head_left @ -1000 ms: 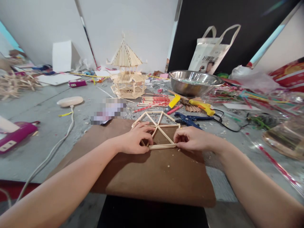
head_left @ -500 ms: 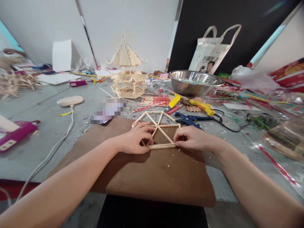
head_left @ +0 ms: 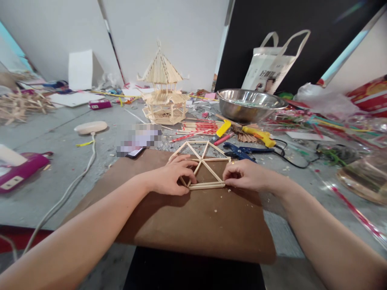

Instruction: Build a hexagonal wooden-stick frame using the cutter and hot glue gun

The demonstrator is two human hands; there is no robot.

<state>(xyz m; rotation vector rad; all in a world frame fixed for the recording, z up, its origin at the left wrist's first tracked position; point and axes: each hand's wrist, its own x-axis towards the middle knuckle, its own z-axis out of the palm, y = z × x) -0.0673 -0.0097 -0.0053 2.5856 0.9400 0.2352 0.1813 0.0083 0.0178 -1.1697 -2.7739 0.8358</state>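
Observation:
A hexagonal frame of thin wooden sticks point(head_left: 212, 172) with spokes meeting at its centre lies flat on a brown sheet point(head_left: 187, 229). My left hand point(head_left: 171, 176) grips its left side, thumb by the near left corner and fingers curled over the sticks. At the near right corner, the closed fingers of my right hand point(head_left: 243, 174) pinch the end of the near edge. Two sticks lie side by side along that edge. My left hand covers part of the frame's left side.
Beyond the frame stand a stick pagoda point(head_left: 165, 76) and a steel bowl point(head_left: 250, 105). Blue pliers point(head_left: 242, 151), a yellow-handled knife point(head_left: 223, 129), a yellow glue gun point(head_left: 261, 136) and red-marked sticks point(head_left: 196, 129) lie behind it. A phone point(head_left: 142, 141) is at the back left.
The view has shifted very slightly. Both hands keep their places on the frame, with no clear movement of it.

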